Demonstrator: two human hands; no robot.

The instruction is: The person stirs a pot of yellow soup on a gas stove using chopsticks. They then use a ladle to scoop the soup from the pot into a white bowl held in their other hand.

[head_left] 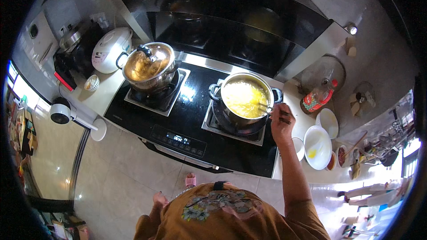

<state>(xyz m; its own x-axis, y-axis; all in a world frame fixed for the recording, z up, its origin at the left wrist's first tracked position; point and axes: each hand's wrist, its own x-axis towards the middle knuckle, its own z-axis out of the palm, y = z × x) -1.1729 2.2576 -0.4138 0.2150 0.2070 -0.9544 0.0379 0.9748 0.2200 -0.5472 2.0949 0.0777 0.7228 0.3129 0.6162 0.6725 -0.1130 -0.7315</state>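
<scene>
My right hand [283, 120] grips a pair of dark chopsticks [263, 107], whose tips dip into a steel pot [245, 116] with two black handles. Yellow, bright liquid [242, 96] with pale strands, perhaps noodles, fills the pot, which stands on the right burner [233, 128]. My left hand [160, 200] hangs low beside my body, away from the stove; I see nothing in it, but its fingers are too small to make out. On the left burner [151, 101] is a second steel pot [160, 81] under a glass lid [146, 65].
Right of the stove are a red-capped bottle [318, 96], a white bowl [328, 121], a white dish with yellow residue [317, 148] and a white cup [298, 148]. To the left stand a rice cooker [111, 50] and a small bowl [91, 82]. A range hood [227, 30] overhangs the back.
</scene>
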